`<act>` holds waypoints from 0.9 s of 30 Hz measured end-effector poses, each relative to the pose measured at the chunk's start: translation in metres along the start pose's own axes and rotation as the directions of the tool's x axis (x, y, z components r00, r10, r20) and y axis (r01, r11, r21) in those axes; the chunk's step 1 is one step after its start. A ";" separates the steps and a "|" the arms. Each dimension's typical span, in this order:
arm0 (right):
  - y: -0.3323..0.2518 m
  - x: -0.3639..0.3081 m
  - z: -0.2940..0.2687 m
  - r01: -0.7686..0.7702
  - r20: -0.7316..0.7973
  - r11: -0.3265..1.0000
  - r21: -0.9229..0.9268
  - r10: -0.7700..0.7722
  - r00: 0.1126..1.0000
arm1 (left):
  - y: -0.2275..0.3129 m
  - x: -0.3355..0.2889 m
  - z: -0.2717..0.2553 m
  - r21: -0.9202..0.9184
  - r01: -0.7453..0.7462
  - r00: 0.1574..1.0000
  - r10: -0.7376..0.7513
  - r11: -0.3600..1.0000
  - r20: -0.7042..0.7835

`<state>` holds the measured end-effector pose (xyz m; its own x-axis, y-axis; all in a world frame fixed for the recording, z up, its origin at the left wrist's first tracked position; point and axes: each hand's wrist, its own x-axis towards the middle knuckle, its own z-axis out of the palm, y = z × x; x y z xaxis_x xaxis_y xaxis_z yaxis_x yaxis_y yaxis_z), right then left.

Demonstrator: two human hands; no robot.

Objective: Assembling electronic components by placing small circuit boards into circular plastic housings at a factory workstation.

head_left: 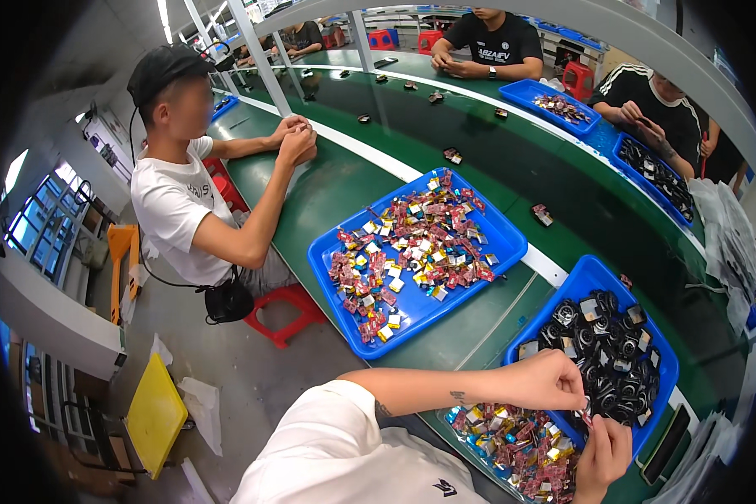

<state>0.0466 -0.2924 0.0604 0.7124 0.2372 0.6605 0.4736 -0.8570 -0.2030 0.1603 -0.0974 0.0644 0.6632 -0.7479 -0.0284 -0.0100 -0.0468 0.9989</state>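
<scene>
while the left hand (548, 382) and the right hand (605, 456) meet in front of the near edge of a near blue tray (588, 275), one small reddish part (586, 416) sits between their fingertips.

left hand: forearm in from the left, back of the hand upward; thumb and fingers drawn into a narrow pinch on the part's upper side.

right hand: up from the lower edge, fingers bent; likewise narrow, pinching the part from below. the part is mostly covered by fingers, so its exact make cannot be told.

reason for the hold, as judged: the piece is tiny, so fingertips alone probably give the control, one hand steadying it as the other works.

near blue tray: heaped with black round parts (613, 357), just beyond the fingertips, probably so set for short reaches.

loose pile (517, 449), red, yellow and blue pieces: just left of the right hand, beneath the left forearm; probably kept close for the same reason.

far blue tray (502, 239): similar red pieces with white and yellow ones, on the green worktop (445, 344), farther off to the left of the hands.

dark flat slab (668, 445): right of the right hand, apart from it.
</scene>
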 end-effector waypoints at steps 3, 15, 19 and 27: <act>0.001 -0.002 0.003 0.064 -0.006 0.998 -0.002 -0.064 0.998 | -0.006 0.000 0.000 -0.057 0.014 0.999 -0.011 0.998 0.051; 0.000 -0.002 0.002 0.015 0.027 0.994 0.106 -0.018 0.999 | -0.010 -0.004 0.005 0.241 -0.411 0.905 0.426 0.879 -0.014; -0.010 0.013 -0.015 -0.232 0.177 0.911 0.340 0.180 0.968 | -0.008 -0.007 0.006 0.737 -0.604 0.678 0.682 0.305 0.274; -0.013 0.013 -0.019 -0.455 0.349 0.788 0.415 0.324 0.879 | -0.003 -0.009 0.014 0.319 -0.611 0.780 0.620 0.725 0.085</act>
<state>0.0400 -0.2872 0.0857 0.9606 0.0907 0.2627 0.2640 -0.5931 -0.7606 0.1437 -0.1004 0.0607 0.4475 -0.6683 0.5943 -0.6511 0.2121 0.7288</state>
